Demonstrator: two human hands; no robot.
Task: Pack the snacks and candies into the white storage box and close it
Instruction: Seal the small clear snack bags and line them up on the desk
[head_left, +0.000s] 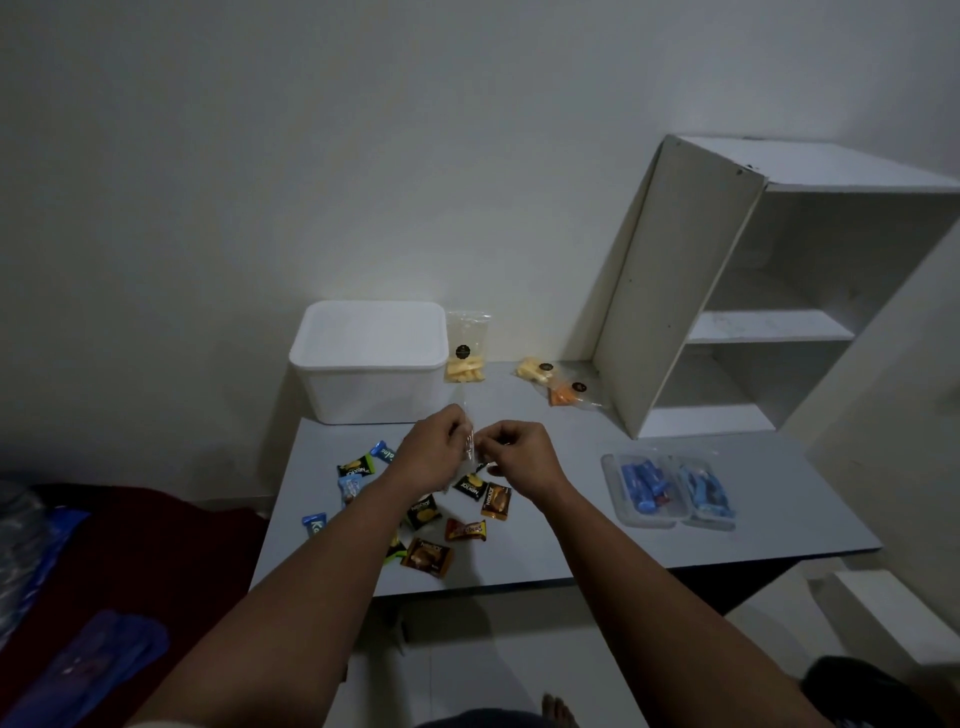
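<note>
A: Hands?

B: Both up over the table (675, 530), close together. L hand (434, 452) has fingers curled round a clear plastic bag (469, 441), bag upright between the two hands. R hand (519, 452) pinches the same bag from the other side, fingers curled in.

A: Anything in the bag?

B: Can't tell, too see-through and blurry.

A: Box?

B: White storage box (371, 358) sits beyond the L hand, at the far table edge by the wall, lid on. Apart from both hands.

A: Snacks?

B: Small wrapped candies (470, 529) scattered right under and nearer than the hands: black, brown, blue wrappers. A blue candy (314, 524) lies at the table edge, left of the L forearm. Yellow snack pack (466, 348) stands just right of the box, beyond the hands. Two more packs lie flat beyond the R hand: another yellow one (535, 370), an orange one (569, 395).

A: Else?

B: Clear tray w/ blue packets (670, 488) to the right of the R hand, well apart. White shelf unit (727, 291) further back on that side.
</note>
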